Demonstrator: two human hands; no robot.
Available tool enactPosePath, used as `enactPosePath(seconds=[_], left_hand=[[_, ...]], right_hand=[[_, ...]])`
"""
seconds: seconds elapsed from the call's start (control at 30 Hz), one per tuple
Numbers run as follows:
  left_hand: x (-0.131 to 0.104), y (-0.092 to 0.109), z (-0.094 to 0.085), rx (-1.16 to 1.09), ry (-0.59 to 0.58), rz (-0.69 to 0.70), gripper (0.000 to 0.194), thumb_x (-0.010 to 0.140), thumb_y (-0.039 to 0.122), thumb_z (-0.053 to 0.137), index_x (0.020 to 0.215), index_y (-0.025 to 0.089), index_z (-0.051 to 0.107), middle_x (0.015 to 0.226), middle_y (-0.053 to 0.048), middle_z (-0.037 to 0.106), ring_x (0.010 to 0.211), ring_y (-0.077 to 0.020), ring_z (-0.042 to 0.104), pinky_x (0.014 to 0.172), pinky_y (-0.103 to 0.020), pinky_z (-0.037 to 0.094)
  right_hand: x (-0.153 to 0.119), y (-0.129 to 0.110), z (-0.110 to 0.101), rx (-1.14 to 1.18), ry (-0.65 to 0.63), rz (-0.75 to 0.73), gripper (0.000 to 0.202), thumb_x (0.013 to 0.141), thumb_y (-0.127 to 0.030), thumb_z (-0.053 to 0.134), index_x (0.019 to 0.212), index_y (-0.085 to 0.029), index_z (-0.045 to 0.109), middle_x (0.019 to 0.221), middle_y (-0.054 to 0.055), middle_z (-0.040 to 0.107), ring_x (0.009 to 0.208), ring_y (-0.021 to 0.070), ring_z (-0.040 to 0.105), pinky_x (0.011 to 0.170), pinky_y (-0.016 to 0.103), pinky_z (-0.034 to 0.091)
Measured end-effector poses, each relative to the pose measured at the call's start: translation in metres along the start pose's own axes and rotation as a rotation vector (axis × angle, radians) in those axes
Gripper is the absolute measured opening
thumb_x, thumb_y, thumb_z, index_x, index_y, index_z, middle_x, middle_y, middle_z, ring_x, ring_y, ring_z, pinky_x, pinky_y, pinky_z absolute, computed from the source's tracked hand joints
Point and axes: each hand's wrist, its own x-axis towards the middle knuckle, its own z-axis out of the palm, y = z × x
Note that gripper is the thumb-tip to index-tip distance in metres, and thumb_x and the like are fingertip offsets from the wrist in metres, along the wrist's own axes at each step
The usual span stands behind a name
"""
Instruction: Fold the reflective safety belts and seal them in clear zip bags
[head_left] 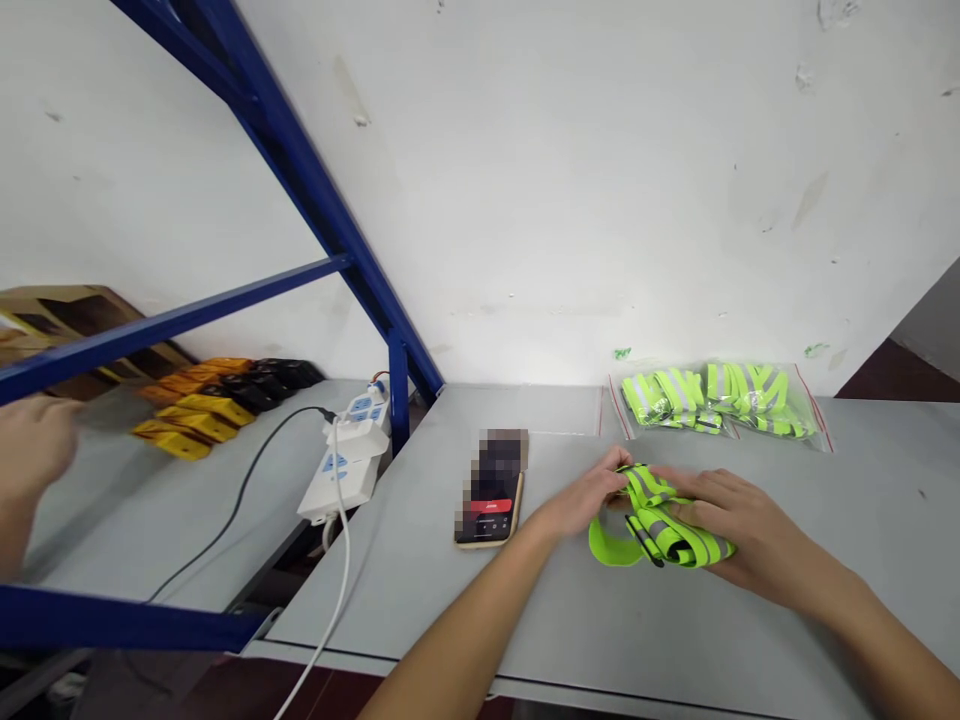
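Between my two hands, just above the grey table [570,630], is a neon-green reflective strap [694,540] with silver stripes, partly rolled into a bundle. My left hand [596,490] is closed on its left part, where a loop of green band hangs down. Around the right side of the bundle my right hand [724,510] is closed, the fingers over its top. A dark buckle or slider shows at the bundle's front. Behind my hands, by the wall, lie clear zip bags [806,415] holding similar folded green straps.
A phone [491,490] lies left of my hands. Power strips [349,470] with cables sit by the blue metal frame [330,220]. On the neighbouring table are yellow, orange and black packs [202,420] and a cardboard box [82,310]. Another person's hand [37,450] is at far left.
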Motion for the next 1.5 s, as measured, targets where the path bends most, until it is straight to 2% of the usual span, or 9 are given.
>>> enactPosePath(seconds=[0.2, 0.47, 0.7, 0.9, 1.0, 1.1, 1.23, 1.33, 1.5], left_hand=[[0.005, -0.008, 0.008, -0.123, 0.059, 0.045, 0.039, 0.081, 0.058, 0.047, 0.083, 0.022, 0.033, 0.065, 0.007, 0.036, 0.056, -0.01, 0.032, 0.055, -0.025, 0.025], [0.006, -0.006, 0.007, -0.148, 0.164, 0.198, 0.037, 0.079, 0.056, 0.048, 0.081, 0.023, 0.03, 0.055, 0.01, 0.038, 0.045, -0.0084, 0.029, 0.05, -0.024, 0.023], [0.01, -0.007, 0.017, -0.198, 0.519, 0.253, 0.026, 0.081, 0.047, 0.048, 0.08, 0.023, 0.036, 0.053, 0.009, 0.041, 0.045, -0.0102, 0.039, 0.05, -0.024, 0.03], [0.016, 0.0, 0.001, -0.325, 0.785, 0.244, 0.023, 0.085, 0.037, 0.038, 0.069, 0.023, 0.027, 0.061, 0.007, 0.033, 0.048, -0.0082, 0.033, 0.051, -0.023, 0.034], [0.016, -0.003, 0.007, -0.26, 0.75, 0.226, 0.019, 0.083, 0.032, 0.05, 0.071, 0.021, 0.04, 0.067, 0.005, 0.043, 0.056, -0.0088, 0.042, 0.057, -0.023, 0.038], [0.012, -0.008, 0.019, -0.08, 0.559, 0.25, 0.009, 0.085, 0.029, 0.052, 0.087, 0.02, 0.051, 0.088, 0.0, 0.056, 0.081, -0.013, 0.053, 0.075, -0.026, 0.043], [0.002, -0.01, 0.021, 0.257, 0.23, 0.267, 0.065, 0.076, 0.026, 0.066, 0.133, 0.024, 0.035, 0.132, -0.011, 0.044, 0.116, -0.0234, 0.048, 0.094, -0.037, 0.042], [-0.004, -0.005, 0.017, 0.343, 0.082, 0.251, 0.103, 0.064, 0.03, 0.081, 0.145, 0.029, 0.019, 0.144, -0.012, 0.036, 0.126, -0.0289, 0.043, 0.103, -0.042, 0.037], [-0.003, -0.001, 0.015, 0.462, 0.055, 0.246, 0.099, 0.046, 0.041, 0.091, 0.134, 0.029, 0.047, 0.145, -0.011, 0.038, 0.126, -0.035, 0.043, 0.104, -0.047, 0.037]], right_hand=[[-0.003, 0.004, -0.008, 0.058, 0.129, 0.044, 0.017, 0.087, -0.021, 0.055, 0.103, -0.026, 0.057, 0.112, 0.01, 0.061, 0.092, 0.021, 0.064, 0.074, 0.032, 0.052], [-0.007, 0.018, -0.017, 0.062, 0.21, 0.118, 0.018, 0.084, -0.016, 0.054, 0.099, -0.026, 0.055, 0.104, 0.008, 0.059, 0.086, 0.02, 0.063, 0.067, 0.03, 0.052], [-0.004, 0.016, -0.014, 0.079, 0.141, 0.112, 0.018, 0.085, -0.017, 0.052, 0.101, -0.025, 0.056, 0.103, 0.009, 0.061, 0.084, 0.0209, 0.062, 0.068, 0.031, 0.051], [0.0, 0.012, -0.005, 0.007, 0.225, 0.11, 0.008, 0.088, -0.023, 0.053, 0.096, -0.024, 0.056, 0.099, 0.008, 0.062, 0.082, 0.0198, 0.061, 0.068, 0.031, 0.049], [0.001, 0.015, -0.001, -0.018, 0.26, 0.139, 0.013, 0.088, -0.019, 0.051, 0.1, -0.025, 0.054, 0.098, 0.007, 0.06, 0.083, 0.0199, 0.06, 0.068, 0.031, 0.048], [0.001, 0.021, 0.004, -0.02, 0.288, 0.192, 0.018, 0.085, -0.016, 0.051, 0.101, -0.025, 0.053, 0.1, 0.007, 0.058, 0.086, 0.021, 0.059, 0.07, 0.032, 0.048], [0.0, 0.027, 0.008, 0.019, 0.344, 0.266, 0.015, 0.083, -0.016, 0.052, 0.095, -0.025, 0.05, 0.101, 0.006, 0.055, 0.091, 0.0217, 0.058, 0.071, 0.031, 0.047], [-0.001, 0.029, 0.008, 0.071, 0.384, 0.333, 0.014, 0.082, -0.016, 0.053, 0.091, -0.025, 0.048, 0.103, 0.005, 0.054, 0.093, 0.0219, 0.058, 0.074, 0.032, 0.047], [0.0, 0.029, 0.003, 0.151, 0.468, 0.403, 0.012, 0.082, -0.018, 0.054, 0.092, -0.024, 0.051, 0.101, 0.005, 0.054, 0.094, 0.0226, 0.056, 0.077, 0.034, 0.045]])
